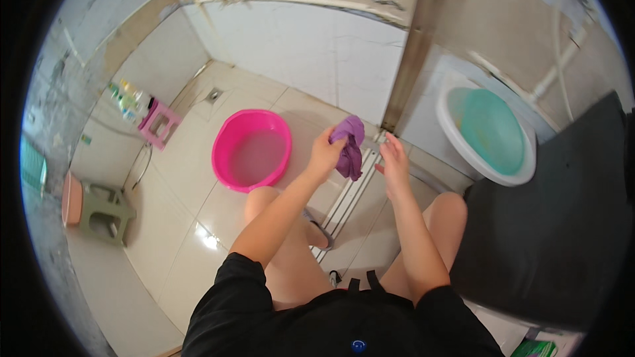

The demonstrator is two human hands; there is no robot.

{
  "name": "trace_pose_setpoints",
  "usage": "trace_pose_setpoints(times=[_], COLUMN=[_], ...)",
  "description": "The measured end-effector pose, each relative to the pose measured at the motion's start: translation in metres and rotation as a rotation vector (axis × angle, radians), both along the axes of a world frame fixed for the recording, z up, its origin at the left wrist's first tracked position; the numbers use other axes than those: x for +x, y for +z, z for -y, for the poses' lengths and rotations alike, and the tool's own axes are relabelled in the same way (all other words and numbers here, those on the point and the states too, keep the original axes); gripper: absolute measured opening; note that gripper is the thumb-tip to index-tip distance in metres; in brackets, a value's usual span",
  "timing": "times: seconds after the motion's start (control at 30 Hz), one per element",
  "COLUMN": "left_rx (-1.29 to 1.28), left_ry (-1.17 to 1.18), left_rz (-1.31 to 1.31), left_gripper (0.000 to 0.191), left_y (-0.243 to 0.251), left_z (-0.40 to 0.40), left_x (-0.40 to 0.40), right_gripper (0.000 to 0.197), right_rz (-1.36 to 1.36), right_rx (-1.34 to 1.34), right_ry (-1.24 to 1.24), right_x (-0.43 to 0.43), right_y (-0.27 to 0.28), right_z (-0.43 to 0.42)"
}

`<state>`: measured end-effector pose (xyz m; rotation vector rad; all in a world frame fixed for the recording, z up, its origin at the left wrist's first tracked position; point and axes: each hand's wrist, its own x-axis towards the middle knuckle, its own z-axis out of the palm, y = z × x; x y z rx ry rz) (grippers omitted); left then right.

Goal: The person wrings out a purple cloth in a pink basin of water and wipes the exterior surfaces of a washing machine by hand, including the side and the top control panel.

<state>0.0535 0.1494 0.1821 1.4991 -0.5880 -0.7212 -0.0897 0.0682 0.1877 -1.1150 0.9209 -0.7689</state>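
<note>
A crumpled purple cloth point(350, 151) hangs from my left hand point(327, 151), whose fingers are closed around its left side. The cloth is above the metal floor track point(349, 193), between my knees. To its right, my right hand point(393, 158) is raised with its fingers apart, holding nothing. Left of the cloth, a bright pink plastic basin point(218, 158) stands on the tiled floor with cloudy water point(258, 156) in it. My left hand is nearer to this basin than my right hand.
Several bottles point(130, 101) stand by a pink stool point(166, 124) along the left wall. Below them is a green stool point(106, 213) beside a peach-coloured basin point(72, 201). A white washbasin point(449, 124) holding a teal basin point(496, 131) and a large dark panel point(540, 243) are at right.
</note>
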Motion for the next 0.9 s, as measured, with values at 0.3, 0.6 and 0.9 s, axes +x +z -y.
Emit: trace_pose_setpoints(times=[0.3,0.6,0.9], left_rx=[0.014,0.000,-0.127], left_ry=[0.137,0.732,0.767], left_rz=[-0.635,-0.193,-0.290], left_gripper=[0.047,0.044,0.048], left_y=[-0.029,-0.031,0.003], left_z=[-0.034,-0.012,0.028], left_x=[0.078,0.117,0.145], right_gripper=[0.038,0.035,0.035], right_rz=[0.269,-0.200,0.081], right_rx=[0.549,0.836,1.195], right_ry=[0.410,0.387,0.474], right_x=[0.122,0.246,0.292], right_y=[-0.126,-0.311,-0.374], right_z=[-0.012,-0.088,-0.072])
